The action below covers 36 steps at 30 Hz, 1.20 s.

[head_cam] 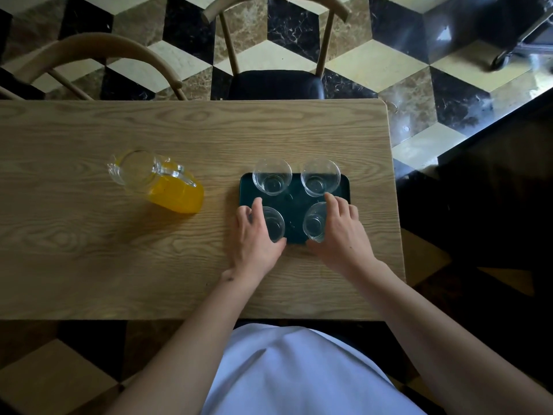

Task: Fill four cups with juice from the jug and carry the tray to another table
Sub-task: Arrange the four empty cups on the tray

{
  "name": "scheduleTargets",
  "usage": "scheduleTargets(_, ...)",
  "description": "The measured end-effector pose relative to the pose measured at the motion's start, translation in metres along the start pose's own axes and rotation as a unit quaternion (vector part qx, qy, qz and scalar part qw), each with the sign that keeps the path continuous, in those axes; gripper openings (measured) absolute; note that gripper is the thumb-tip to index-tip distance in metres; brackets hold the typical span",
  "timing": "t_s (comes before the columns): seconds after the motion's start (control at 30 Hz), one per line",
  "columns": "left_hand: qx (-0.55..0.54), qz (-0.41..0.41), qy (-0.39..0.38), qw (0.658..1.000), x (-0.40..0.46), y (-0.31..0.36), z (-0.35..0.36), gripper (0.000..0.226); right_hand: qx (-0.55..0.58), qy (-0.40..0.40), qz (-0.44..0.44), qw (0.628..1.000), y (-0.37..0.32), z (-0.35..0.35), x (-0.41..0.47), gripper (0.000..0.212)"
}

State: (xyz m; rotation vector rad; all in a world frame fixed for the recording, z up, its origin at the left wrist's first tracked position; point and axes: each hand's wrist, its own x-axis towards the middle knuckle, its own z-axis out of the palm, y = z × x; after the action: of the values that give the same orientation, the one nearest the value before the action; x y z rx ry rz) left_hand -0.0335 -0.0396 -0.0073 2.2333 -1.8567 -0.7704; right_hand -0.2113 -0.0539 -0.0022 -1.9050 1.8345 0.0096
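A dark green tray [294, 199] lies on the wooden table [89, 250], right of centre. Several clear, empty glass cups stand on it: two at the back [271, 176] [320, 176] and two at the front. My left hand [254, 235] wraps around the front left cup [275, 224]. My right hand [341, 232] curls around the front right cup [314, 223]. A glass jug [158, 181] with orange juice in its lower half stands on the table to the left of the tray, apart from both hands.
Two wooden chairs stand at the table's far side, one with a dark seat [275, 83] straight behind the tray, one [95, 61] to the left. The table's right edge [396, 190] is close to the tray. The floor is patterned tile.
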Motion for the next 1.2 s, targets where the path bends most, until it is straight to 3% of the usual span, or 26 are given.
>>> scheduleTargets(0.37,-0.04,0.016,0.056,0.998,0.018,-0.005,0.016,0.11,0.027,0.018,0.031,0.999,0.002,0.014,0.007,0.112)
scheduleTargets(0.7,-0.022,0.043,0.044,0.998,0.03,-0.003,0.026,0.116,-0.012,0.011,0.03,0.999,0.005,0.016,0.02,0.113)
scheduleTargets(1.2,0.008,0.057,0.041,0.997,0.024,0.005,0.028,0.106,-0.021,0.008,0.002,1.0,0.012,0.023,0.017,0.107)
